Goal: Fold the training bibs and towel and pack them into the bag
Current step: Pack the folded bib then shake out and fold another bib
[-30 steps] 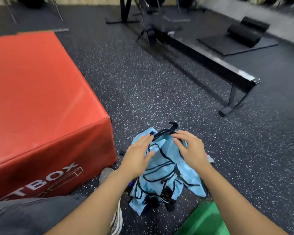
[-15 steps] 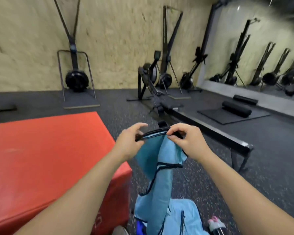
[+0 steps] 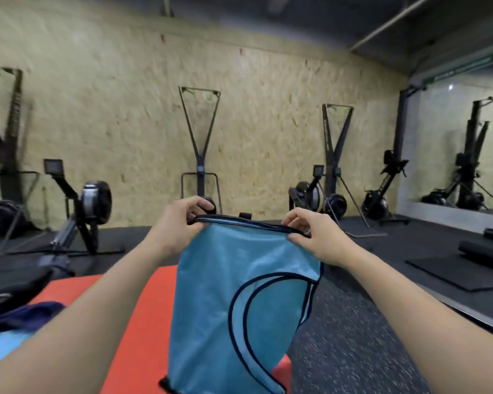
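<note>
Bib (image 3: pixel 239 294) hanging between both hands, box (image 3: pixel 137 322) behind it, left, rowing machines (image 3: pixel 91 200) along the far wall (image 3: pixel 125 109)

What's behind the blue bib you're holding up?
Behind the light blue black-trimmed bib, held by the left hand and right hand, part of the red padded box and speckled floor shows. The rest behind it is covered.

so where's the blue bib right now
In the head view the blue bib hangs mid-frame, held up by its black-trimmed top edge between the left hand and right hand, in front of the red box.
</note>
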`<move>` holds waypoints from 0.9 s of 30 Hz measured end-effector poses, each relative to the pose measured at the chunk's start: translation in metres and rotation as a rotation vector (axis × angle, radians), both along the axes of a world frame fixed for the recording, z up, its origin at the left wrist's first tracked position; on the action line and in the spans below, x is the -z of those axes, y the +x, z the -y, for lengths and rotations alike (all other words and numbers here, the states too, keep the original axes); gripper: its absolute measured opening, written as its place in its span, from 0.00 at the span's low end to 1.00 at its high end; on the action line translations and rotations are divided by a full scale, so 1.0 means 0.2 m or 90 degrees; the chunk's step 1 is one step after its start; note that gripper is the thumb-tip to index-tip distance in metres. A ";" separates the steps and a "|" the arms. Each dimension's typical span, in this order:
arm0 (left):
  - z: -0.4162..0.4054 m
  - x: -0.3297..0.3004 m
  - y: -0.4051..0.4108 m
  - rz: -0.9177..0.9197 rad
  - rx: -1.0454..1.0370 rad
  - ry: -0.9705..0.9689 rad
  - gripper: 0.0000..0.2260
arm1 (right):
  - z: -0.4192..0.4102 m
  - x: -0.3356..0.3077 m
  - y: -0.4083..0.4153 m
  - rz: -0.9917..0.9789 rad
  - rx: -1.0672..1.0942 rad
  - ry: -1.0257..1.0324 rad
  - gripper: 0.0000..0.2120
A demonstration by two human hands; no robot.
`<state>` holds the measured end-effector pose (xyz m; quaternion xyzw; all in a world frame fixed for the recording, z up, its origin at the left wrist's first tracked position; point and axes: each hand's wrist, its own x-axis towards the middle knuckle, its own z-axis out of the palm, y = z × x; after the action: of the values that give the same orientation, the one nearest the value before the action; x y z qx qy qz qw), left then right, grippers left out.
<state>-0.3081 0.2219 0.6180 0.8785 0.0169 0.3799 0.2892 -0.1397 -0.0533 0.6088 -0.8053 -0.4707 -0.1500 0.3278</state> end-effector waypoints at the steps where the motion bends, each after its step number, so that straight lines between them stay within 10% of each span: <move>1: -0.03 -0.04 -0.05 0.007 -0.017 0.005 0.14 | -0.02 -0.04 -0.02 0.003 -0.009 0.003 0.09; 27: -0.01 -0.11 -0.42 0.120 -0.097 0.043 0.24 | -0.91 -0.41 -0.60 -0.348 -0.152 0.244 0.08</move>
<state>-0.3917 0.2246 0.6392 0.8444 0.0436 0.4817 0.2302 -0.2598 0.1291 0.6911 -0.6787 -0.4198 0.0250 0.6022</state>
